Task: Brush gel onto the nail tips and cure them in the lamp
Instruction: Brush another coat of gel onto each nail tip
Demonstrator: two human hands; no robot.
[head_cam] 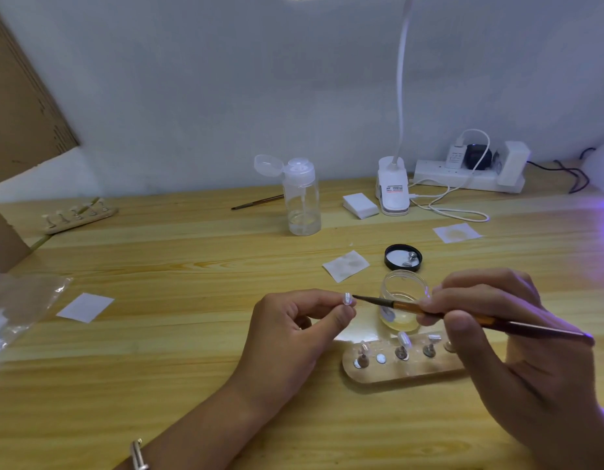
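My left hand (294, 329) pinches a small clear nail tip (347, 299) between thumb and fingers above the table. My right hand (497, 330) grips a thin brush (395, 304) with a gold ferrule; its dark bristle point touches the nail tip. Behind the brush stands an open clear gel jar (404, 293) with yellowish gel. Below it lies a wooden nail-tip holder (395, 368) with several metal stands, some carrying clear tips. The jar's black lid (403, 257) lies upturned further back.
A clear pump bottle (301, 198) stands mid-table, a second brush (258, 201) beside it. Another tip holder (78, 215) lies far left. White wipes (345, 266), a clip lamp base (392, 188), a power strip (470, 178) with cables, a plastic bag (19, 300) at left.
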